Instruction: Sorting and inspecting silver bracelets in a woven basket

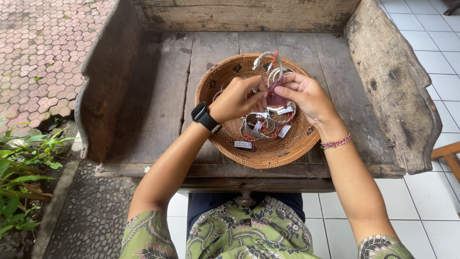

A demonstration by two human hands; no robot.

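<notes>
A round woven basket (287,146) sits on an old wooden table (158,96) and holds several silver bangles (261,125) with small white tags. My left hand (238,98), a black watch on its wrist, and my right hand (306,96), with a red braided bracelet on its wrist, meet above the basket. Both pinch a small dark red pouch (276,98) from which silver bangles (270,64) and a red tag stick up.
The table has tall worn wooden side boards (397,81) and a back board (244,14). White floor tiles lie to the right, red paving and green plants (19,177) to the left. A wooden chair part (448,156) shows at the right edge.
</notes>
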